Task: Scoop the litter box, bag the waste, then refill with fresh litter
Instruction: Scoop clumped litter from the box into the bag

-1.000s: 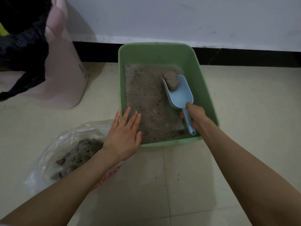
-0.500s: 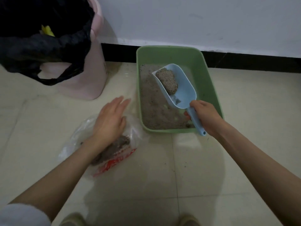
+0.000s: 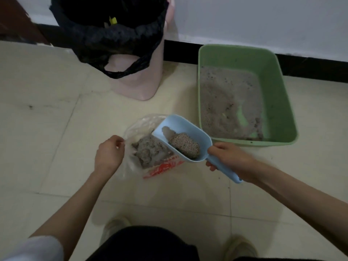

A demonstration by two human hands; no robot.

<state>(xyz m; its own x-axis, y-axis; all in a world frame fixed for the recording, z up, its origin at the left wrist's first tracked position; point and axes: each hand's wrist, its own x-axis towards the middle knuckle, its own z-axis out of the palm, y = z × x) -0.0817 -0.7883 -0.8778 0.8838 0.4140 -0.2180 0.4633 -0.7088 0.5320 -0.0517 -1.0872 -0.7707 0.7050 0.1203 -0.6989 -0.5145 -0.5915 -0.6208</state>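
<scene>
So we've got the blue scoop [image 3: 185,138] in our right hand [image 3: 230,162], fingers wrapped around the handle, and there's one solid clump [image 3: 185,146] sitting in the bowl of it. The scoop is hanging right over the clear plastic bag [image 3: 137,127] on the floor tiles, which already has a grey pile of waste [image 3: 148,151] in it. Our left hand [image 3: 108,156] is pinching the bag's left edge — fingers curled in on the plastic, holding the mouth apart. The green litter box [image 3: 282,102] sits off to the right by the wall, thin layer of litter with a bare green patch showing. Behind the bag there's a pink bin [image 3: 139,80] with a black liner [image 3: 109,34].
</scene>
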